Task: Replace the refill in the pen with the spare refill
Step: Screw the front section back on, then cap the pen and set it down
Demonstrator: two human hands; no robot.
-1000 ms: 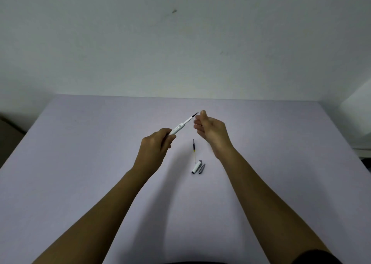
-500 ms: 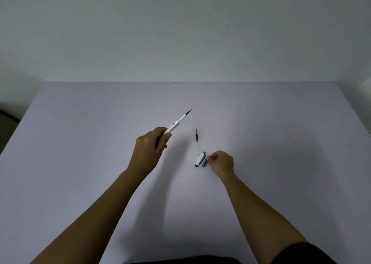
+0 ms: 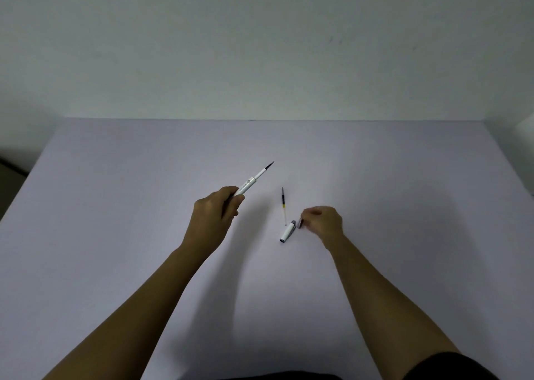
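Your left hand (image 3: pixel 212 219) is clenched around the lower end of the white pen barrel (image 3: pixel 248 183), held off the bench (image 3: pixel 115 194). The barrel points up and to the right, away from you. A thin white section and a dark refill tip (image 3: pixel 269 165) stick out of its far end.

Your right hand (image 3: pixel 323 222) is down at the bench, to the right of the loose parts. Its fingers (image 3: pixel 310 213) are pinched on a small grey piece (image 3: pixel 300 223). Most of that piece is hidden by the hand, so I can't tell what part it is or whether it's off the surface.

The white pen cap (image 3: pixel 287 232) lies flat on the bench just left of that pinch, its grey end toward your right hand and its open dark end toward you. I can't tell if cap and grey piece touch.

The loose refill (image 3: pixel 283 204) lies on the bench just beyond the cap, running nearly straight away from you: dark far section, yellow band in the middle, pale thin near end stopping just short of the cap. It sits between your two hands, clear of both.
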